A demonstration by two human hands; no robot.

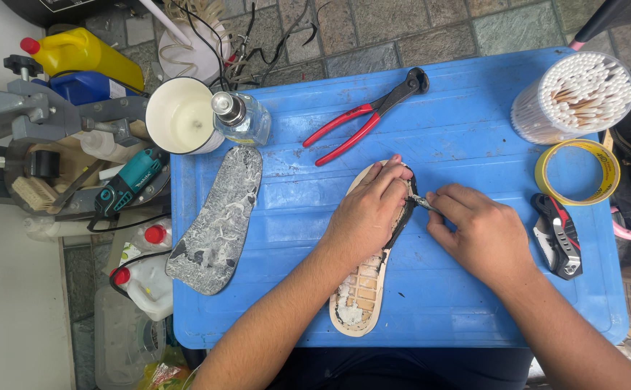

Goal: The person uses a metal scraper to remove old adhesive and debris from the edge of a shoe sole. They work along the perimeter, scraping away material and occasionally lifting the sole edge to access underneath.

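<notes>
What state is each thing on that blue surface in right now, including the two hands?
Left hand: pressing flat on the shoe sole.
Right hand: pinching a dark strip at the sole's edge.
Shoe sole: lying flat, grid side up.
Grey sole: lying apart, untouched.
Red pincers: handles spread.
Folding knife: lying unused.
Tape roll: lying flat.

Left hand (366,217) lies palm down, fingers (391,170) spread flat. Right hand (478,231) is curled, fingers (438,202) pinched together; forearms angle inward.
</notes>
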